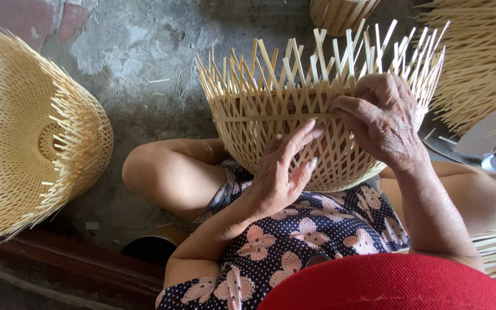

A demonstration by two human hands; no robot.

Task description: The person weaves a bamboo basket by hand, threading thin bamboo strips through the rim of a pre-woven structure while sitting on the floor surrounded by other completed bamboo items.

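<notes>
On the lap, at 12 o'clock, sits one pale half-woven bamboo basket [294,138]. Left hand [282,172] rests open-fingered against it; right hand [383,117] pinches a horizontal strip [271,117]. Three more baskets around.

A rough grey concrete floor [144,51] is carrying everything here, its surface mottled and cracked, with a patch of reddish brick [27,17] showing at the top left corner. A large woven bamboo basket [30,132] is lying on its side on the floor at the left, its loose strip ends sticking out toward the middle. Thin bamboo slivers [159,81] are lying scattered on the bare concrete beside it. Another small woven basket [340,14] is standing at the top edge, and a heap of loose bamboo strips [483,57] is spreading over the floor at the upper right.
</notes>
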